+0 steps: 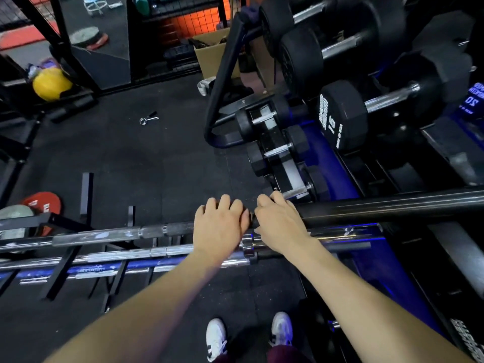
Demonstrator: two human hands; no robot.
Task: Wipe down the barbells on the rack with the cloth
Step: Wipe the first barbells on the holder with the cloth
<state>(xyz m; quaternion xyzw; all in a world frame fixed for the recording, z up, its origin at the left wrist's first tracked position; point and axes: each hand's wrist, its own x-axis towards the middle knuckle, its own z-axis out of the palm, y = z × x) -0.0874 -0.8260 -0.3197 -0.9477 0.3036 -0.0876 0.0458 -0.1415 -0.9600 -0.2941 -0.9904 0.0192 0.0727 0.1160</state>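
Dark rubber gym floor (146,163), left hand (221,226) and right hand (280,224) side by side, fingers (225,203) curled over black barbell (379,209)

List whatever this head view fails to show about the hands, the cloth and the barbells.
- Cloth: none visible; whether the left hand or right hand covers one cannot be told.
- Black barbell: its right end is cut off by the frame edge; the part under both hands is hidden.
- Chrome barbells: left ends run out of frame.
- Fingertips of both hands: curled over the bar's far side, unseen.
- Lettering on the blue rack rail: too blurred to read.
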